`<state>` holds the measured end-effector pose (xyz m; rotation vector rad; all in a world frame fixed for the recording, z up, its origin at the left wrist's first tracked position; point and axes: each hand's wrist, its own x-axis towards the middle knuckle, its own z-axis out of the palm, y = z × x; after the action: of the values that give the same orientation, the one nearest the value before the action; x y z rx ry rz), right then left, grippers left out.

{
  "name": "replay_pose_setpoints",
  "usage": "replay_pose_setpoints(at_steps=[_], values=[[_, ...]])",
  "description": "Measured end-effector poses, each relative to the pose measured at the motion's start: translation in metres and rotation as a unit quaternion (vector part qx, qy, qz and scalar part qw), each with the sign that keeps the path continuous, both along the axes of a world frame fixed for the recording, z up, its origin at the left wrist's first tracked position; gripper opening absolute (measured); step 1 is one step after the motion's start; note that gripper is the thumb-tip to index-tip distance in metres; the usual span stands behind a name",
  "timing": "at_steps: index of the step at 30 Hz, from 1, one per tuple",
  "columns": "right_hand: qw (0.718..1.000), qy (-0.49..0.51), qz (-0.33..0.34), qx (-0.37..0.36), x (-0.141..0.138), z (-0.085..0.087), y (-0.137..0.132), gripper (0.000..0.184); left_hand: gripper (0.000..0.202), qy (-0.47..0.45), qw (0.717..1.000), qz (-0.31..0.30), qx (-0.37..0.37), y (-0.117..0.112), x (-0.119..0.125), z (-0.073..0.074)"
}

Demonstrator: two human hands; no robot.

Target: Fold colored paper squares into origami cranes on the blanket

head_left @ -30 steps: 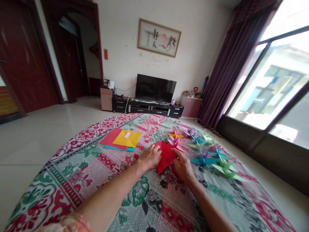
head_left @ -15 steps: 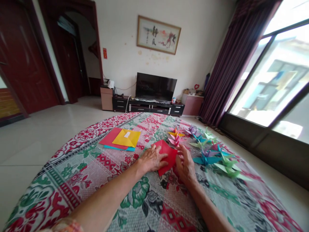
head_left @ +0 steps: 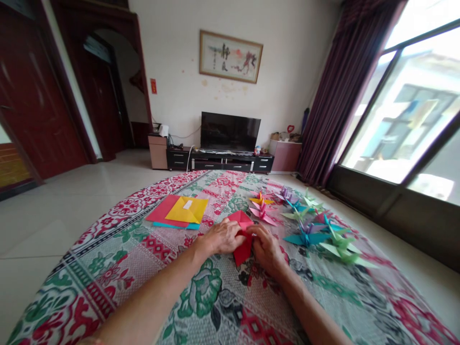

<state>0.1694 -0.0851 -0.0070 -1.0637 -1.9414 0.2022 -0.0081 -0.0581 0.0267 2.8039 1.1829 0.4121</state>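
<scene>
Red paper (head_left: 243,250) on the tablecloth (head_left: 201,287), right of and nearer the viewer than the yellow paper (head_left: 196,210): its right flap, spread outward half a second earlier, is now turned inward, pinched by the right hand's (head_left: 268,247) bent, nearly closed fingers. The left hand (head_left: 223,237), loosely curled, lies on the side toward the yellow paper, its grip indeterminable; the narrowed outline suggests a fold in progress.

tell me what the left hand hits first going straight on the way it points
The left hand touches the red paper; next in line is probably the right hand, though depth is unclear.
</scene>
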Motion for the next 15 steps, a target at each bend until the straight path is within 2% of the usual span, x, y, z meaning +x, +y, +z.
replay_pose_setpoints(at_steps=[5, 15], values=[[0.998, -0.065, 0.014, -0.019, -0.005, 0.001, -0.002, 0.029, 0.026, 0.008, 0.998, -0.055, 0.003, 0.010, -0.010, 0.000], [0.980, -0.188, -0.065, -0.027, -0.009, 0.001, 0.000, 0.032, 0.036, 0.026, 0.999, -0.045, 0.000, 0.010, -0.012, 0.000]])
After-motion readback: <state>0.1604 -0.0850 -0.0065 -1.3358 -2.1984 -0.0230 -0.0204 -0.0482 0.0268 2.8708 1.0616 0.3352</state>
